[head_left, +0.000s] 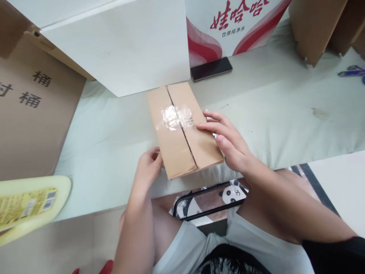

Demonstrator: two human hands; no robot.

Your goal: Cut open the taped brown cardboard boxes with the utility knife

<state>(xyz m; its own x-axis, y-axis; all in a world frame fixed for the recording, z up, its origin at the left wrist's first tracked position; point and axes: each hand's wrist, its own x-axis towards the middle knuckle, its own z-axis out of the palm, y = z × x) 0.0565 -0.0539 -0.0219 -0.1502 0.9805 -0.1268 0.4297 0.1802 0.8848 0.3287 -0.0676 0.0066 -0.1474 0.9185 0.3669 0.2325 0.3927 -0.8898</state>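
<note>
A brown cardboard box [182, 140], its top flaps meeting at a middle seam with clear tape across, lies on the pale green cloth [114, 133]. At its lower left side is my left hand [148, 165], fingers curled against the box edge, with the fingertips partly hidden. My right hand [228, 139] rests at the right side, its fingers apart; one fingertip touches the top flap and the others lie along the edge.
A white box [119, 49] and a red-and-white carton [228, 28] stand behind, a black phone [211, 69] before the carton. Large cardboard [37, 99] and a yellow bottle [34, 201] are left. Brown cartons [313, 26] and purple-handled scissors [350, 72] lie right.
</note>
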